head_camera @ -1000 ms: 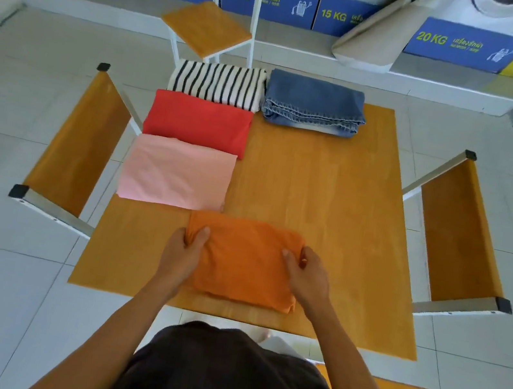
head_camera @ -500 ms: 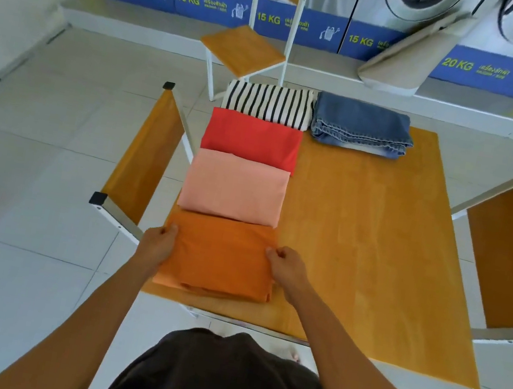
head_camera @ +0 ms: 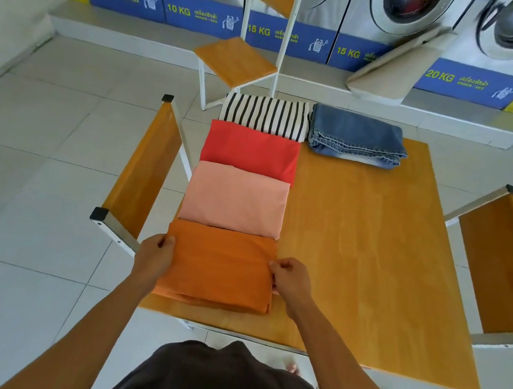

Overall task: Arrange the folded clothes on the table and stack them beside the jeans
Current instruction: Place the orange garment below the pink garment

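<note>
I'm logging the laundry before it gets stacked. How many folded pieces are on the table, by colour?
Striped: 1
Red: 1
Pink: 1
Orange: 1, gripped by both the left hand and the right hand
Blue jeans: 1
Total: 5

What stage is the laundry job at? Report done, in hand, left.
Done: striped top, red and pink pieces lie folded in a row, the striped one beside the jeans. In hand: left hand and right hand grip the orange piece. Left: nothing is stacked yet.
</note>
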